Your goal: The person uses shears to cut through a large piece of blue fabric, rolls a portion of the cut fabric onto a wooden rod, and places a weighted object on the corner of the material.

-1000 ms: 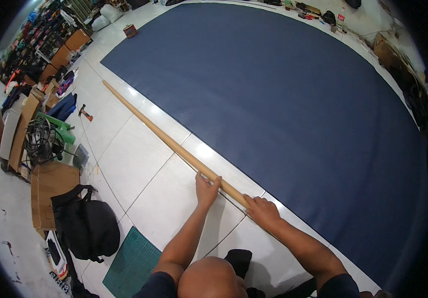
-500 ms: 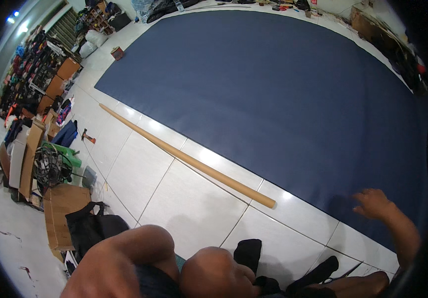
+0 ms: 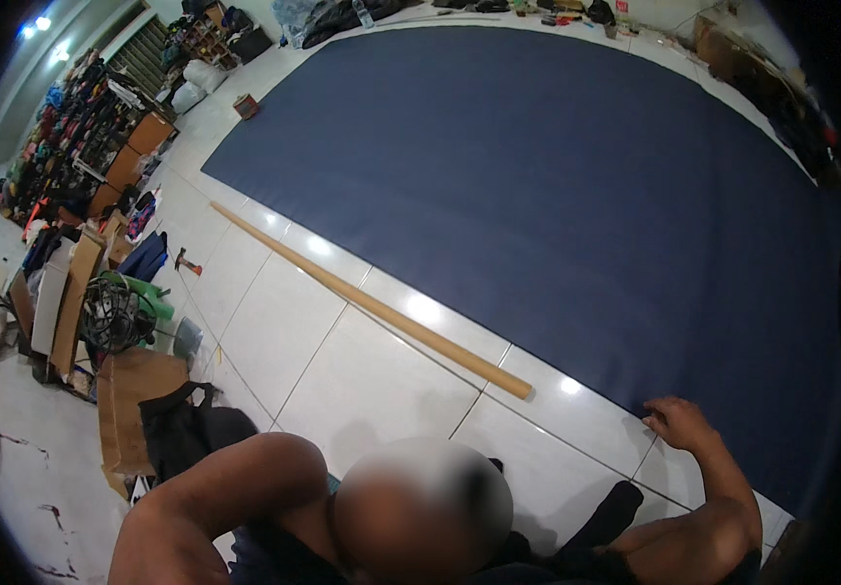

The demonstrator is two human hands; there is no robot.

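A large dark blue sheet (image 3: 537,185) is spread flat on the white tiled floor. At its near edge, toward the right, is my right hand (image 3: 682,423). The fingers are bent and slightly apart, with the tips at the sheet's border; nothing is visibly gripped. My left hand is out of sight; a bent bare limb fills the lower left. A long brown cardboard tube (image 3: 381,308) lies on the tiles, roughly along the sheet's near edge with a strip of floor between them.
A hammer (image 3: 187,261) lies left of the tube. Further left are a cardboard box (image 3: 137,414), a black bag (image 3: 191,417) and coiled cable (image 3: 118,314). A small can-like container (image 3: 246,106) stands by the sheet's far left corner. My black-socked foot (image 3: 607,517) is near the sheet.
My right hand has moved left from above the sheet to its near edge, and its fingers have bent inward. The view has shifted slightly; the sheet and tube appear to stay put.
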